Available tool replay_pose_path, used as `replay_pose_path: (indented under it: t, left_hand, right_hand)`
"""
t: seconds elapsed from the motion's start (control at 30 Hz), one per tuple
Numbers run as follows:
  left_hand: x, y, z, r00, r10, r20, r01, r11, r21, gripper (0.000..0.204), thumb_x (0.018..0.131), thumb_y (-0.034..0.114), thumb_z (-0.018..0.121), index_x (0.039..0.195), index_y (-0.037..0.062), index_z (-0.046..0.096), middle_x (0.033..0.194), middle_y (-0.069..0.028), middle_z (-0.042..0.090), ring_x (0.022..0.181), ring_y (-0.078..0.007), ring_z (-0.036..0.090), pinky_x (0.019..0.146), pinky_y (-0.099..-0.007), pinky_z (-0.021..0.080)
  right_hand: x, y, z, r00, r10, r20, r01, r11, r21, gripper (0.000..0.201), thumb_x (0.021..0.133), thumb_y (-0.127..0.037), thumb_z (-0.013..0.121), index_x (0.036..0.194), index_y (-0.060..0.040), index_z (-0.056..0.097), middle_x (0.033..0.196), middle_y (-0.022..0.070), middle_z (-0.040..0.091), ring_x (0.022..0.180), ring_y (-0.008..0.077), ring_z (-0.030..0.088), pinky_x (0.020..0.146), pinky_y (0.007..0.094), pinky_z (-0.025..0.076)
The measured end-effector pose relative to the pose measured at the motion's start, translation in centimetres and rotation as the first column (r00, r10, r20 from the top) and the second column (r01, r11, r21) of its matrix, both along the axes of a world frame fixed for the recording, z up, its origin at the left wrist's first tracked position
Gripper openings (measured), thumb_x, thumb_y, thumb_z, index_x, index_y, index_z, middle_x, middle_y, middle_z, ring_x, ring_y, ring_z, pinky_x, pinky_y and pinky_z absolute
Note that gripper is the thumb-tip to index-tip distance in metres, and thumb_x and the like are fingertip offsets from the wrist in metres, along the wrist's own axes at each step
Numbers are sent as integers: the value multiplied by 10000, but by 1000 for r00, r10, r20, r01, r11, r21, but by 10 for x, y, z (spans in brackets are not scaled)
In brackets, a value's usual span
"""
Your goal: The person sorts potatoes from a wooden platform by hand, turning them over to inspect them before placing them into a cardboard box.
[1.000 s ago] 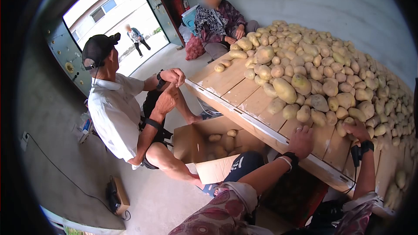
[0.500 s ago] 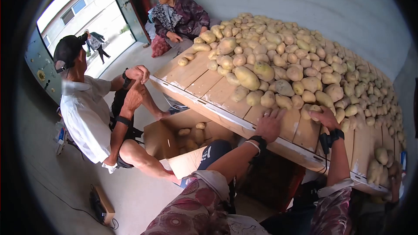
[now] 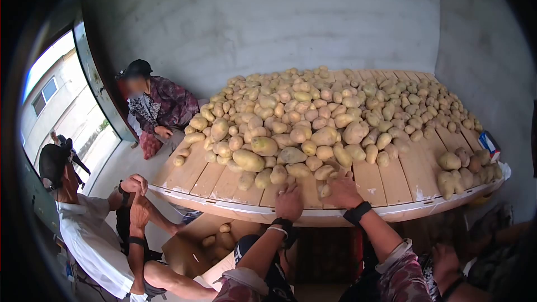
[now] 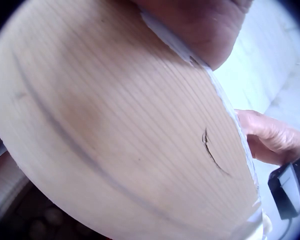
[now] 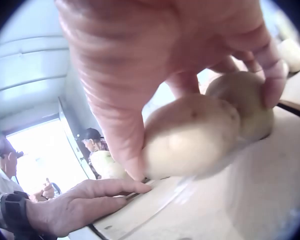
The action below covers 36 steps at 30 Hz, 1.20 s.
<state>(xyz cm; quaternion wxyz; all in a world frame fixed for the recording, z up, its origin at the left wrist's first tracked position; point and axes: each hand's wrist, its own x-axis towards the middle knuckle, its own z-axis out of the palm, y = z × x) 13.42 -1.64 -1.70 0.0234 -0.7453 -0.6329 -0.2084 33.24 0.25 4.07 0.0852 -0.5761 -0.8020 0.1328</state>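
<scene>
Potatoes (image 3: 299, 134) lie in a broad pile on the plank table (image 3: 417, 182). At its front edge my left hand (image 3: 289, 202) rests on the wood with fingers extended, just short of the pile; the right wrist view also shows this left hand (image 5: 75, 207) lying flat. Close beside it, my right hand (image 3: 342, 191) is at the pile's near edge. In the right wrist view the thumb and fingers of my right hand (image 5: 155, 55) curl round two potatoes (image 5: 190, 140) touching each other on the boards. The left wrist view shows mostly the table's wooden side (image 4: 115, 115).
A separate potato cluster (image 3: 458, 176) and a blue box (image 3: 489, 144) are at the table's right. An open carton (image 3: 184, 254) holding potatoes stands below left, by a white-shirted person (image 3: 95, 240). Another person (image 3: 170, 100) sits beyond the table's left end. More arms (image 3: 446, 263) show lower right.
The head view has turned to the right, bringing more of the table's right end into view. My right hand has come closer to my left, which stays on the table's front edge.
</scene>
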Motion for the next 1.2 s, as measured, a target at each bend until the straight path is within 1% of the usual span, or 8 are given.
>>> replay_pose_path:
  t: [0.17, 0.43, 0.77, 0.93, 1.03, 1.07, 1.1, 1.2]
  left_hand:
    - [1, -2, 2, 999, -15, 39, 14, 999, 32, 292, 765, 137, 520, 1044, 85, 588, 1190, -60, 557, 1165, -289, 467, 936, -450, 355]
    - [2, -4, 4, 994, 73, 83, -71, 997, -29, 185, 784, 173, 508, 922, 86, 597, 994, -93, 618, 1021, -291, 561, 889, -420, 403]
    - [-10, -31, -2, 979, -55, 197, 98, 972, -215, 209, 738, 139, 487, 896, 68, 604, 922, -135, 624, 880, -341, 596, 792, -441, 470]
    - [-37, -76, -18, 884, -244, 399, 246, 968, 47, 366, 724, 156, 599, 1075, 52, 584, 1073, -136, 578, 959, -314, 567, 875, -383, 443]
    - [-66, -93, -51, 611, -294, 735, 261, 951, 164, 358, 787, 200, 618, 1119, 77, 565, 1095, -78, 579, 991, -217, 565, 893, -346, 436]
    - [-82, -59, -115, 69, -196, 978, 505, 852, 136, 325, 847, 235, 598, 1150, 133, 544, 1106, -12, 566, 1013, -133, 543, 862, -298, 440]
    - [-83, -82, -74, 73, -199, 977, 489, 861, 139, 325, 847, 235, 598, 1150, 133, 544, 1106, -12, 566, 1013, -133, 543, 862, -298, 440]
    - [-76, -129, 12, -102, 337, 936, 535, 812, -234, 351, 876, 296, 580, 1201, 190, 502, 1135, 34, 546, 1038, -111, 525, 850, -270, 408]
  right_hand:
    - [-16, -22, -18, 976, -73, -204, 126, 957, 260, 654, 617, -412, 708, 1146, -84, 510, 1255, 290, 312, 1165, 527, 299, 838, 561, 421]
    - [-29, -9, -13, 983, -175, -49, 180, 979, 101, 640, 630, -460, 695, 1127, -96, 520, 1274, 336, 302, 1129, 580, 318, 916, 529, 381]
    - [-23, -21, 7, 970, -209, 127, 206, 978, 36, 763, 568, -594, 644, 1112, -63, 573, 1129, 270, 529, 1097, 398, 477, 908, 452, 405]
    - [10, -33, -9, 934, -146, -326, 196, 973, 125, 604, 568, -434, 732, 950, 7, 577, 985, 302, 545, 967, 422, 506, 834, 448, 435]
    - [42, -13, -19, 533, -272, -801, 85, 959, -269, 517, 707, -469, 672, 1009, -69, 548, 813, 83, 561, 700, 169, 540, 573, 297, 449]
    - [49, -8, -20, 324, -401, -857, 48, 911, -409, 535, 744, -508, 636, 1048, -82, 525, 825, 58, 554, 660, 147, 532, 552, 273, 439]
    - [40, -24, 2, 37, -413, -910, -61, 908, -415, 573, 752, -546, 616, 1076, -86, 507, 844, 64, 563, 660, 158, 537, 552, 277, 446]
    - [16, -60, 27, -171, -480, -860, -365, 842, -397, 589, 749, -607, 577, 1050, -102, 527, 853, 74, 582, 699, 234, 564, 531, 288, 452]
